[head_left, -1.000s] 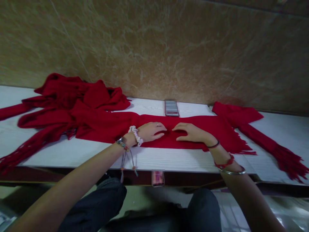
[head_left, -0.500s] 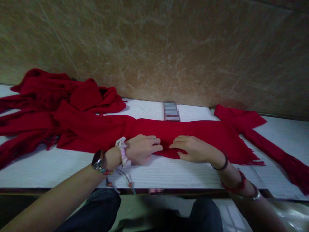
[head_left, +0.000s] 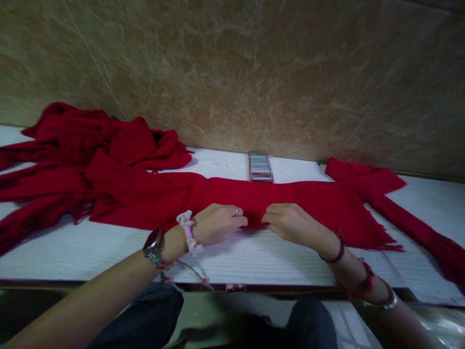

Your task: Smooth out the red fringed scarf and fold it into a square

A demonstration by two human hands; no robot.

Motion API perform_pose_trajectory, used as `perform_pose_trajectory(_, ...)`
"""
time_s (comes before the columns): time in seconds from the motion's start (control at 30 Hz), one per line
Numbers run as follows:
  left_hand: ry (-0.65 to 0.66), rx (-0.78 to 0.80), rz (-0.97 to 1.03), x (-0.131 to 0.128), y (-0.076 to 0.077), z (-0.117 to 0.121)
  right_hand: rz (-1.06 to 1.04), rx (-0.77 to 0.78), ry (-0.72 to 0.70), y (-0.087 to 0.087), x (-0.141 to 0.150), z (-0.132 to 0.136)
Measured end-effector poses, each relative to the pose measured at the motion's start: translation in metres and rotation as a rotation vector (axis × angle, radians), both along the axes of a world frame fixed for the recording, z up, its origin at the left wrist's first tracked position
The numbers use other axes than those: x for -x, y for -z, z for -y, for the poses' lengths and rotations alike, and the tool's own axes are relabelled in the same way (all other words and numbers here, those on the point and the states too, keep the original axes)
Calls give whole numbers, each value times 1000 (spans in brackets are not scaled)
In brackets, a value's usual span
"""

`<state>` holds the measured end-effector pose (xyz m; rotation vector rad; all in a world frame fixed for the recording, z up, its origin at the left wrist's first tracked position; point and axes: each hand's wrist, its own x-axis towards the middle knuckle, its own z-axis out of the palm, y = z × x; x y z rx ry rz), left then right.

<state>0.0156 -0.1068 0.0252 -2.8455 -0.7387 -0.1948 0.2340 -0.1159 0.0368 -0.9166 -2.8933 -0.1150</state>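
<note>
A red scarf [head_left: 308, 203] with a fringed right end lies lengthwise across the white table. At its near edge, about the middle, my left hand [head_left: 220, 223] is closed on the cloth, the fingertips pinched together. A short way to the right, my right hand [head_left: 290, 220] pinches the same edge. Between the two hands the near edge is drawn slightly upward and away from me. The undersides of my fingers are hidden. The scarf's left part runs up to a heap of more red cloth.
Bunched red scarves [head_left: 134, 143] are piled at the back left. Another red scarf [head_left: 417, 228] trails at the right. A small blurred rectangular object [head_left: 260, 167] lies behind the scarf, near the brown marbled wall [head_left: 232, 77]. The white table [head_left: 119, 252] ends just before my knees.
My right thumb has closed against its fingers on the scarf's edge. The near edge between my hands has moved away from me, baring more white table.
</note>
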Motion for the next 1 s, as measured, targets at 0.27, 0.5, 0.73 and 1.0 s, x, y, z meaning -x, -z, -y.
perform_pose_trajectory(0.27, 20, 50, 14, -2, 1, 1, 5, -8, -65, 2, 3, 2)
perform_pose_trajectory(0.5, 114, 51, -41, -2, 0, 0, -23, 176, -120, -3, -3, 0)
perform_pose_trajectory(0.73, 50, -81, 101, -1, 0, 0, -137, -42, -64, 1, -3, -1)
perform_pose_trajectory(1.0, 88, 136, -82, 3, 0, -3, -51, 360, -124, -6, -5, -2)
